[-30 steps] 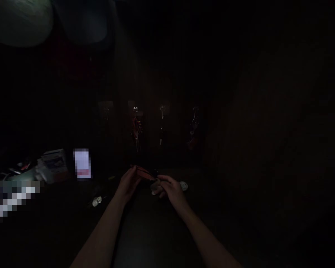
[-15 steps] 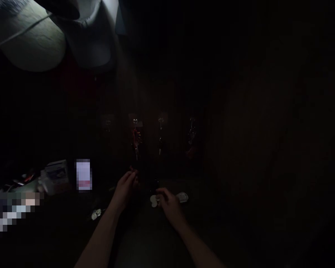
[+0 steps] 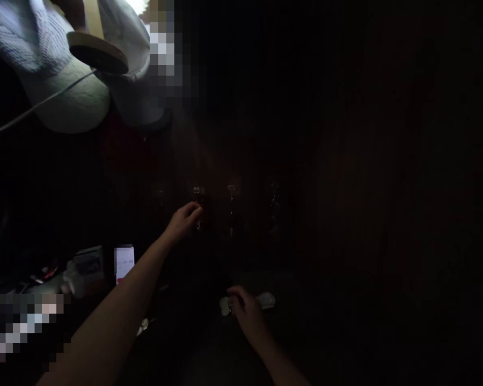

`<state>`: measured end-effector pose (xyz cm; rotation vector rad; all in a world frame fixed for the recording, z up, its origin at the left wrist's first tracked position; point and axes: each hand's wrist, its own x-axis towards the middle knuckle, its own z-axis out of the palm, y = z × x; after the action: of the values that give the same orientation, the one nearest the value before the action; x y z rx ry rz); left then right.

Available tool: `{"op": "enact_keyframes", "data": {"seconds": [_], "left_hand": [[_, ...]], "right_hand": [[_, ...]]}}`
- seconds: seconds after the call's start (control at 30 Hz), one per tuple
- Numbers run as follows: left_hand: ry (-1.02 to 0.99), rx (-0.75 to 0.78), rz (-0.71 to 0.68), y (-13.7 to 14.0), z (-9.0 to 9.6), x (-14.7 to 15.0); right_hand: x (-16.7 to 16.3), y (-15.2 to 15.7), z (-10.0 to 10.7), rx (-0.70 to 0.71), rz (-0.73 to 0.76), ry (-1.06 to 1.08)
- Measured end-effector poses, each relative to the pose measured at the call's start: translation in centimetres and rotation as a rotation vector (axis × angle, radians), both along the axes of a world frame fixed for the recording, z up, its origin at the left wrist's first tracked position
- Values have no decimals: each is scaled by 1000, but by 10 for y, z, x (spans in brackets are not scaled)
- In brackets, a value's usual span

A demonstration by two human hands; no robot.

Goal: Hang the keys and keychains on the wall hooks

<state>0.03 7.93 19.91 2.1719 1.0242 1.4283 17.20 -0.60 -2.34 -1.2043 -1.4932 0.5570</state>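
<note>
In the very dark head view, my left hand [image 3: 187,216] is raised to the second of several wall hooks [image 3: 196,190]. Its thumb and fingers are pinched on a bunch of keys [image 3: 198,225] hanging there, mostly hidden behind the fingertips. Lower down, my right hand [image 3: 245,308] is curled at a white, rounded, two-lobed tag [image 3: 224,306], with a small metal glint beside it. A white oblong object [image 3: 266,300] lies just right of that hand. Some small shiny metal pieces [image 3: 144,326] show beside my left forearm.
Hanging keys [image 3: 232,214] and a dark bunch [image 3: 275,209] are on hooks to the right. A lit phone [image 3: 124,262] and a box [image 3: 89,265] stand at left. Pale caps [image 3: 70,99] hang upper left with a cord [image 3: 36,105] across them.
My left hand has moved up and forward to the second hook's keys. The right hand keeps its place at the white tag. The camera view has tilted up slightly.
</note>
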Motion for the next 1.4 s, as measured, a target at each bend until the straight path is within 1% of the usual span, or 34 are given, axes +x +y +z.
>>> {"op": "enact_keyframes", "data": {"seconds": [0.1, 0.17, 0.23, 0.3, 0.37, 0.47, 0.57, 0.7, 0.8, 0.87, 0.93, 1.0, 1.03, 1.07, 1.13, 1.27, 1.4], "left_hand": [[-10, 16, 28, 10, 22, 4], [-27, -5, 74, 17, 32, 5], [-51, -47, 138, 23, 38, 4], [-67, -95, 211, 30, 39, 2], [-77, -119, 268, 35, 36, 0], [-62, -104, 299, 38, 29, -3], [-27, -85, 314, 36, 22, -4], [26, -97, 373, 32, 14, -5], [-36, -111, 428, 29, 6, -6], [-121, -42, 452, 27, 1, -7], [-158, 116, 434, 25, -2, -7], [-107, 277, 367, 24, -4, -6], [-64, 326, 330, 24, -4, -5], [-24, 348, 298, 24, -5, -4], [21, 339, 266, 25, -6, -2], [43, 323, 298, 28, -11, 2], [86, 347, 335, 27, -14, 4]], "right_hand": [[0, 1, -1, -1, -17, -5], [-1, 1, -1, 0, -33, -7], [-1, 0, 1, -12, -30, -13], [-2, -2, 3, -19, -17, -18], [-2, -3, 4, -12, -6, -18], [-2, -3, 5, 15, -21, -24], [-2, -3, 6, 32, -19, -38], [-3, -5, 10, 24, -16, -42], [-3, -7, 11, 22, -24, -50], [-3, -8, 12, 39, -29, -50], [-3, -9, 12, 54, -24, -42], [-3, -8, 12, 58, -16, -29], [-3, -8, 12, 57, -12, -21], [-3, -8, 12, 56, -12, -13], [-3, -7, 11, 61, -16, 3], [-2, -8, 13, 106, -64, 57], [4, -12, 19, 147, -183, 150]]}}
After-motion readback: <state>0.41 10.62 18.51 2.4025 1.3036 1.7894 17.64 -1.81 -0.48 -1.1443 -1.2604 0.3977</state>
